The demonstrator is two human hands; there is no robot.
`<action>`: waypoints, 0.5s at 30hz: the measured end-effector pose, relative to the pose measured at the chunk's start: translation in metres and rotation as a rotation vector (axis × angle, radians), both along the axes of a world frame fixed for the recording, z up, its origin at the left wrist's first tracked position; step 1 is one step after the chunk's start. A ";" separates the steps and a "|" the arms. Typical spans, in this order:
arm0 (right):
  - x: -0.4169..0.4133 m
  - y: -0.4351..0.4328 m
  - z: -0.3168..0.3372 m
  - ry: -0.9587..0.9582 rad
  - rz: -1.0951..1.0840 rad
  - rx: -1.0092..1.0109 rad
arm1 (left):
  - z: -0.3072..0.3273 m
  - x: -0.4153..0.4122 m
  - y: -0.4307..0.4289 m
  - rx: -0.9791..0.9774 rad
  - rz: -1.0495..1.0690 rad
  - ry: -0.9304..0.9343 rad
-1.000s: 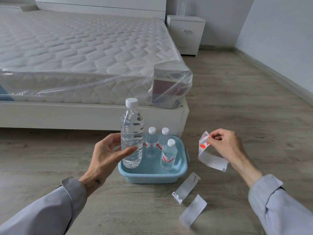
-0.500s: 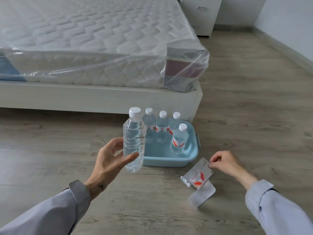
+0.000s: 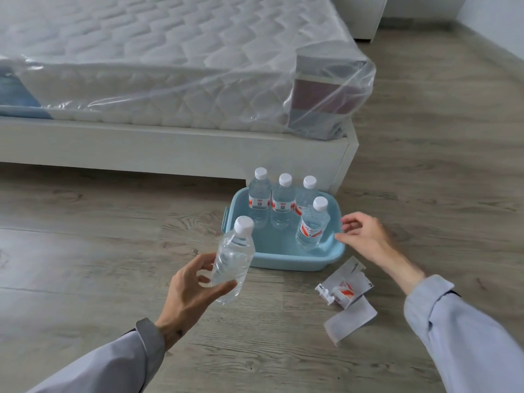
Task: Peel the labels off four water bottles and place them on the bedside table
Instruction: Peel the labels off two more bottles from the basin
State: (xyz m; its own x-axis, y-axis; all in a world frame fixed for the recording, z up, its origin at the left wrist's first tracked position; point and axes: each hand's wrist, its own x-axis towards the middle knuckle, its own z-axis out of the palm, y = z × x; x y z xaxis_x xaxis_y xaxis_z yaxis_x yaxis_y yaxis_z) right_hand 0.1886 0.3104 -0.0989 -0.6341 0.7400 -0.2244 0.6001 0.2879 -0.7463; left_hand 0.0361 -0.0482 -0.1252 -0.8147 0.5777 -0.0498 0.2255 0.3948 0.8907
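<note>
Blue plastic, the basin point(image 3: 286, 262) held four labelled bottles point(image 3: 283, 205). Left of it, the left hand point(image 3: 190, 290) gripped a bare bottle point(image 3: 234, 258). The right hand point(image 3: 365, 236) hovered slack-fingered and empty at its right rim.

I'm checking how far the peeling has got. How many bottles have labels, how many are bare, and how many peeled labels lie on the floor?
Labelled bottles, in the blue tub: 4
Bare bottle, in the left hand: 1
Peeled labels on the floor: 3
Total: 8
</note>
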 end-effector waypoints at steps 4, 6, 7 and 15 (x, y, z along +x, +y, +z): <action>-0.020 -0.002 -0.004 0.021 0.069 0.024 | -0.023 -0.002 -0.007 0.032 0.034 -0.089; -0.030 -0.004 -0.006 0.027 0.087 0.031 | -0.035 -0.005 -0.008 0.040 0.055 -0.122; -0.035 -0.005 -0.007 0.029 0.087 0.037 | -0.040 -0.005 -0.009 0.032 0.060 -0.123; -0.048 -0.016 -0.027 0.004 0.022 0.142 | -0.069 -0.003 -0.012 0.038 0.137 -0.134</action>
